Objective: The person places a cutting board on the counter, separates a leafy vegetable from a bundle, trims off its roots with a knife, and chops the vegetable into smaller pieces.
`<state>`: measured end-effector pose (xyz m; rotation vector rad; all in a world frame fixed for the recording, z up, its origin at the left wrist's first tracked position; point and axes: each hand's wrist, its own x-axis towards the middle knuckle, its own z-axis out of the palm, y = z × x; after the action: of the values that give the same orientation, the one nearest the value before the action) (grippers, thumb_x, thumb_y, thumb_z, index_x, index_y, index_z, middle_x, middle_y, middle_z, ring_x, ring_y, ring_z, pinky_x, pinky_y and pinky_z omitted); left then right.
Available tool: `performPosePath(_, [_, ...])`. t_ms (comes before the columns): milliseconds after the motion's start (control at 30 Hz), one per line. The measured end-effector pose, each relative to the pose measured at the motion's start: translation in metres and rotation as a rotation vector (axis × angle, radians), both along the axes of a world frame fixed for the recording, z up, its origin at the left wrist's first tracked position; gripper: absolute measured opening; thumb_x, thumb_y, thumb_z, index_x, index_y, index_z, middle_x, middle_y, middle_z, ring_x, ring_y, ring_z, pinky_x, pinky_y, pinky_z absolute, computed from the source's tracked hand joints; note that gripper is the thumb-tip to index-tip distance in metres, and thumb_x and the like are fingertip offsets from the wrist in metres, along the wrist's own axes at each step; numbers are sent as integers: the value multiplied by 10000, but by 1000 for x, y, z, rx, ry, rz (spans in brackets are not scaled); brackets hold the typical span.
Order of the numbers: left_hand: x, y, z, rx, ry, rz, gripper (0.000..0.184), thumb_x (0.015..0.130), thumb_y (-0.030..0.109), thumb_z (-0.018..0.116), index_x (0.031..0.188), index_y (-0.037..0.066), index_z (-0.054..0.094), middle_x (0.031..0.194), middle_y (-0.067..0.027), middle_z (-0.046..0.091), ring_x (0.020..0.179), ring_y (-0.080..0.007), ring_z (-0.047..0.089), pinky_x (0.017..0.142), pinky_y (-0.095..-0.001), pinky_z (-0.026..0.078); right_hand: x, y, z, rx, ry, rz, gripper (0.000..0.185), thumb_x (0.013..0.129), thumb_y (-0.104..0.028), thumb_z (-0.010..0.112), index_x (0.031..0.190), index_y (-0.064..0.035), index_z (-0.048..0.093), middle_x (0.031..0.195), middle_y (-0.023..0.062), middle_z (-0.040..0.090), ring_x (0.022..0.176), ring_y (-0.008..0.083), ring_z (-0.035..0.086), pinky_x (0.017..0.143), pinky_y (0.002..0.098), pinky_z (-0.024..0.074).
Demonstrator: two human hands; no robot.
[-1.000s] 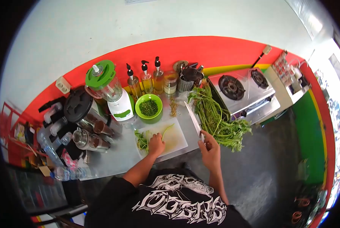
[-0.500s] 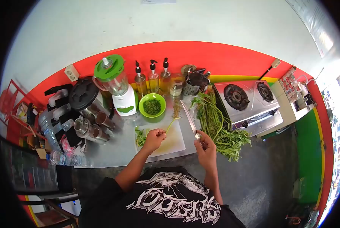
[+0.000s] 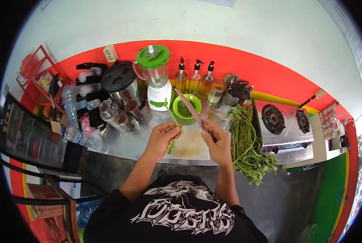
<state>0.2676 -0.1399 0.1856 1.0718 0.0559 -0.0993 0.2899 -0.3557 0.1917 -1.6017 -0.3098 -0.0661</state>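
My left hand (image 3: 163,139) pinches a thin green stem (image 3: 173,117), raised over the left side of the white cutting board (image 3: 195,146). In my right hand (image 3: 216,141) is a knife (image 3: 190,110), its blade pointing up and left, in front of the green bowl (image 3: 182,120). Chopped greens (image 3: 186,108) lie inside that bowl. A few leaves (image 3: 171,146) rest on the board, partly hidden by my left hand. To the right of the board a large bunch of leafy stems (image 3: 246,141) hangs over the counter's front edge.
Behind the bowl are a blender (image 3: 158,81), pump bottles (image 3: 194,81) and a utensil holder (image 3: 231,97). A two-burner stove (image 3: 287,121) stands on the right. Metal shakers (image 3: 115,115), a black-lidded container (image 3: 118,77) and plastic bottles (image 3: 81,139) are at the left.
My left hand has lifted the stem off the board and turned it upright. The knife has come closer to the stem, its blade now across the bowl. The view has swung left.
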Motion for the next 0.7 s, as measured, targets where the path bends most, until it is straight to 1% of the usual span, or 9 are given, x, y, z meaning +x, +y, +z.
performPosePath(67, [-8, 7, 0, -100, -21, 20, 177, 965, 103, 657, 1103, -3, 690, 890, -20, 684, 790, -75, 605, 753, -220, 482, -13, 15, -2, 54, 16, 48, 331, 929, -48, 677, 1258, -23, 638, 767, -56, 503, 633, 21, 392, 554, 201, 325])
performPosePath(167, [-19, 13, 0, -25, -45, 68, 143, 972, 115, 649, 1071, 17, 681, 954, -19, 686, 847, -98, 625, 804, -256, 507, -26, 29, -11, 20, 13, 136, 334, 923, -54, 682, 1253, -19, 643, 780, -40, 522, 633, 33, 404, 556, 211, 337])
performPosePath(233, [-23, 14, 5, -10, -80, 91, 144, 972, 119, 649, 1072, 16, 653, 1012, -43, 685, 906, -127, 645, 854, -284, 506, -34, 34, 2, -47, -21, 252, 334, 926, -66, 670, 1253, -6, 639, 814, -17, 575, 657, 39, 433, 578, 215, 350])
performPosePath(333, [-30, 16, 18, 27, -114, 103, 96, 962, 65, 626, 1047, 23, 635, 1004, -47, 661, 933, -146, 649, 865, -291, 503, -39, 40, 7, -93, -121, 199, 363, 883, -52, 702, 1240, -5, 654, 810, 2, 584, 626, 49, 416, 546, 223, 333])
performPosePath(367, [-31, 15, 18, 37, -127, 151, 94, 947, 59, 634, 1034, 24, 630, 1003, -49, 651, 936, -138, 645, 851, -288, 506, -41, 40, 9, -92, -124, 205, 363, 883, -52, 702, 1240, -5, 654, 810, 2, 584, 626, 49, 416, 546, 223, 333])
performPosePath(433, [-32, 17, 23, 55, -154, 152, 104, 943, 72, 643, 1035, 25, 632, 991, -49, 655, 926, -131, 645, 839, -281, 506, -43, 38, 13, -187, -203, 205, 384, 874, -52, 716, 1251, -17, 653, 793, 67, 593, 576, 111, 477, 526, 262, 393])
performPosePath(533, [-34, 21, 28, 101, -117, 149, 143, 935, 123, 672, 1035, 25, 642, 947, -43, 668, 881, -115, 645, 801, -260, 507, -48, 41, 17, -181, -213, 207, 384, 844, -35, 728, 1221, 2, 666, 774, 56, 573, 567, 87, 428, 516, 245, 346])
performPosePath(633, [-32, 21, 22, 22, -77, 116, 202, 955, 185, 687, 1059, 15, 656, 931, 4, 677, 758, -29, 602, 633, -176, 434, -49, 40, 20, -203, -241, 218, 377, 849, -38, 727, 1219, 3, 665, 762, 63, 569, 557, 96, 443, 505, 259, 359])
performPosePath(700, [-31, 23, 16, -17, -58, 88, 200, 959, 186, 685, 1061, 18, 652, 929, 0, 674, 773, -53, 622, 664, -190, 467, -50, 40, 20, -217, -262, 210, 380, 847, -38, 728, 1222, -14, 669, 757, 62, 573, 552, 103, 453, 501, 262, 365])
